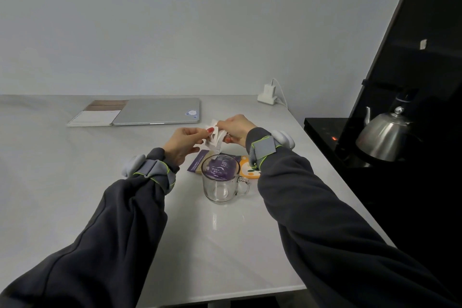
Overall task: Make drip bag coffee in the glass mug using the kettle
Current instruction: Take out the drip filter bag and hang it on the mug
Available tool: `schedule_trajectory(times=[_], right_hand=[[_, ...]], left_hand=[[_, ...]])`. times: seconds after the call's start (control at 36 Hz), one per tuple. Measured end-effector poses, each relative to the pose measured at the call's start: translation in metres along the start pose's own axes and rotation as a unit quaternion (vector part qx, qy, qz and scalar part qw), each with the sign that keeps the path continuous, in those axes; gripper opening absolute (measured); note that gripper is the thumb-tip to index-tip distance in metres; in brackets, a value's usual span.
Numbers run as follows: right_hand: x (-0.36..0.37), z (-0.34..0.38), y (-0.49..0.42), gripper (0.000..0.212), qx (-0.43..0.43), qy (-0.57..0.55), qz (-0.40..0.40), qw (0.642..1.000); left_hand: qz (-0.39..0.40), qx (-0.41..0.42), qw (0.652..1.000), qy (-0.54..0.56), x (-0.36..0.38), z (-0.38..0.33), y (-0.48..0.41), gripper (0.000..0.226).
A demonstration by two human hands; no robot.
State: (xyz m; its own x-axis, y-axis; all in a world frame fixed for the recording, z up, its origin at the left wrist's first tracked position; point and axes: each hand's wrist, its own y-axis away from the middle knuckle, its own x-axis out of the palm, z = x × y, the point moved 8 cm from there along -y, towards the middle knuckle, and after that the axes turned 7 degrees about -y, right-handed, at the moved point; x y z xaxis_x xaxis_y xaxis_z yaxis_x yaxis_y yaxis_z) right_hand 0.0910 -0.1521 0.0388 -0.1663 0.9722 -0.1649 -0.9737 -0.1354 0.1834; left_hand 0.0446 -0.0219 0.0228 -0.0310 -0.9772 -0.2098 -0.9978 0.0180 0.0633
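Observation:
A white drip bag (214,137) hangs in the air above and behind the empty glass mug (221,180). My left hand (183,144) pinches its left side and my right hand (236,130) pinches its right side, pulling it apart. The mug stands on the white table (100,182) with its handle to the right. A torn purple sachet wrapper (200,161) lies flat just behind the mug. A steel kettle (386,136) sits on a black surface to the far right, away from both hands.
An orange-and-white round coaster (248,170) lies right of the mug, partly under my right sleeve. A closed laptop (160,110) and a notebook (96,115) lie at the table's back. A white charger block (268,94) stands at the back right corner.

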Motion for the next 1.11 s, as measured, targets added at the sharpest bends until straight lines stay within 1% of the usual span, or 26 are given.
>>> schedule_trajectory(times=[0.11,0.19,0.22,0.28,0.33,0.44,0.58,0.69,0.78,0.83,0.86,1.0,1.06,1.11], right_hand=[[-0.001,0.001,0.001,0.018,0.0,-0.004,0.017,1.0],[-0.003,0.002,0.002,0.017,-0.001,-0.015,0.027,1.0],[-0.004,0.002,0.003,0.016,0.0,-0.023,0.032,0.999],[-0.004,0.001,0.004,0.016,0.004,-0.032,0.039,0.999],[-0.003,0.0,0.004,0.017,0.007,-0.032,0.039,0.999],[-0.002,0.001,0.004,0.007,0.006,-0.025,0.027,0.999],[-0.003,0.001,0.003,0.008,0.001,-0.014,0.026,1.0],[-0.005,0.002,0.003,0.014,-0.003,-0.013,0.016,1.0],[-0.005,0.001,0.003,0.012,-0.002,-0.011,0.013,1.0],[-0.006,-0.001,0.002,0.016,0.001,-0.013,0.009,1.0],[-0.006,-0.002,0.002,0.015,0.003,-0.016,0.009,1.0],[-0.008,-0.004,0.003,0.009,0.007,-0.027,0.014,1.0],[-0.008,-0.004,0.003,0.008,0.006,-0.025,0.013,1.0],[-0.008,-0.004,0.003,0.011,0.006,-0.028,0.017,0.999]], left_hand=[[0.004,0.014,1.0,0.011,0.002,-0.001,-0.002,0.015],[0.025,0.039,0.999,0.014,0.004,-0.004,-0.002,0.004],[0.032,0.047,0.998,0.012,0.005,-0.006,-0.002,0.004],[0.036,0.057,0.998,0.002,0.007,-0.008,-0.002,0.007],[0.024,0.068,0.997,-0.016,0.007,-0.011,-0.003,0.012],[0.013,0.078,0.996,-0.028,0.011,-0.012,-0.005,0.02],[-0.001,0.087,0.995,-0.04,0.011,-0.013,-0.005,0.021],[-0.021,0.102,0.994,-0.026,0.014,-0.017,-0.005,0.019],[-0.015,0.102,0.994,-0.034,0.016,-0.016,-0.007,0.031],[-0.009,0.098,0.994,-0.046,0.016,-0.016,-0.008,0.04],[-0.007,0.099,0.994,-0.054,0.016,-0.016,-0.008,0.04],[-0.021,0.123,0.987,-0.101,0.015,-0.023,-0.004,0.022],[-0.028,0.127,0.986,-0.104,0.012,-0.024,-0.003,0.019],[-0.03,0.124,0.987,-0.096,0.01,-0.024,-0.003,0.018]])
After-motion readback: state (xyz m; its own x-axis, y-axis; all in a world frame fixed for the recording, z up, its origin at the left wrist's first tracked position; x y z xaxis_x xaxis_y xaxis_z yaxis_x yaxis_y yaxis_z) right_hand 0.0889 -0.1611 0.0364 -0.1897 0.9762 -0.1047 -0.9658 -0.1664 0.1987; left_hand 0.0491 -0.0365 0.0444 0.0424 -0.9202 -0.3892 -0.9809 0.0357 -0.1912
